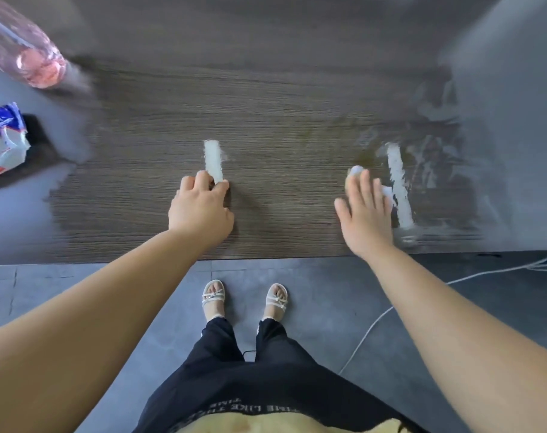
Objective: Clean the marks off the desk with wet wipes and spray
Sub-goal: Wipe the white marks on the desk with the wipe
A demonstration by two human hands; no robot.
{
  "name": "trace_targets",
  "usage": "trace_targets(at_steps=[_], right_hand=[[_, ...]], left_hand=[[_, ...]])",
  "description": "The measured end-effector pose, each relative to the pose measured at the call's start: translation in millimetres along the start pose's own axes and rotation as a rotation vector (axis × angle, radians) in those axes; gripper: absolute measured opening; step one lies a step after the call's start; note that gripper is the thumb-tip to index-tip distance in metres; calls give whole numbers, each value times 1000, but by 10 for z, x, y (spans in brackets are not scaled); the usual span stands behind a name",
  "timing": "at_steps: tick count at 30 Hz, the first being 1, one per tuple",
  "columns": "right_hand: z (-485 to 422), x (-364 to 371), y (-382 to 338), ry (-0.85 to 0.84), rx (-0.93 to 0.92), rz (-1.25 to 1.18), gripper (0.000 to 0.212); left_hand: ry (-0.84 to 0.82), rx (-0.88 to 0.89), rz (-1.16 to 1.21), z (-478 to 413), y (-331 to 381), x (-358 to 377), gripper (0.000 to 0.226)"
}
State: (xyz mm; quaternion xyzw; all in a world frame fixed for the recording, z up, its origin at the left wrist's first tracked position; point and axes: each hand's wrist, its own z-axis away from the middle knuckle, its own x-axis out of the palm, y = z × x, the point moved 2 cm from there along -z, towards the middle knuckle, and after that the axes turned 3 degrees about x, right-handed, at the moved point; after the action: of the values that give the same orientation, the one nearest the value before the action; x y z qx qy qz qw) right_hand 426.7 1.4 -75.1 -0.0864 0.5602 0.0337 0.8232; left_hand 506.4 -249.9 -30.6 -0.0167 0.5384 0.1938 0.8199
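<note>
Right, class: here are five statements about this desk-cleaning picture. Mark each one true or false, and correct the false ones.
1. The right hand presses a white wet wipe flat onto the dark wood-grain desk. True.
2. The left hand holds the pink see-through spray bottle. False: the bottle sits unheld at the desk's far left. The left hand's curled fingers are at the near end of the middle white mark.
3. Two white marks show on the desk. True: the second, the right white mark, is beside the wipe.
4. The blue-and-white wipes packet lies at the desk's right edge. False: it lies at the left edge.
5. The right hand is clenched in a fist. False: its fingers are straight.
</note>
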Motion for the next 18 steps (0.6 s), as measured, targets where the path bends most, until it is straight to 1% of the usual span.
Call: trace_targets(at_steps=[1, 2, 3, 4, 6, 7, 8, 9, 10, 11, 12, 14, 15, 16, 17, 18], right_hand=[[-67, -42, -89, 4, 151, -66, 62], [-87, -50, -251, 14, 212, -98, 65], [-72, -31, -453, 14, 177, -88, 68], [-14, 36, -663, -3, 57, -41, 71], [186, 193, -946, -44, -370, 89, 74], [273, 232, -953, -50, -574, 175, 74], [285, 224, -870, -37, -724, 216, 73], [222, 192, -735, -25, -823, 243, 71], [114, 143, -569, -38, -848, 266, 71], [-36, 67, -397, -42, -804, 276, 70], [-196, -23, -232, -68, -664, 252, 68], [-516, -228, -74, -63, -286, 141, 63], [-643, -297, -114, -59, -119, 86, 63], [-728, -321, -228, -63, 9, 41, 65], [-763, -313, -396, -78, 73, 18, 67], [-759, -281, -597, -90, 54, 16, 68]], left_hand=[[-6, -14, -5, -6, 27, -17, 51], [-12, -30, -10, -9, 57, -31, 49], [-20, -42, -17, -11, 85, -39, 48], [-31, -45, -28, -12, 105, -48, 48], [-60, -52, -67, -27, 134, -68, 47], [-85, -48, -92, -41, 123, -89, 47], [-117, -35, -118, -59, 106, -112, 48], [-150, -20, -139, -74, 83, -135, 49], [-179, -4, -156, -86, 61, -147, 50], [-199, 4, -166, -93, 44, -157, 50], [-212, 11, -172, -95, 36, -160, 51], [-218, 11, -169, -98, 30, -156, 52], [-221, 11, -165, -94, 26, -148, 53], [-223, 14, -164, -91, 20, -143, 56], [-224, 18, -162, -86, 8, -138, 59], [-227, 17, -156, -75, -11, -131, 62]])
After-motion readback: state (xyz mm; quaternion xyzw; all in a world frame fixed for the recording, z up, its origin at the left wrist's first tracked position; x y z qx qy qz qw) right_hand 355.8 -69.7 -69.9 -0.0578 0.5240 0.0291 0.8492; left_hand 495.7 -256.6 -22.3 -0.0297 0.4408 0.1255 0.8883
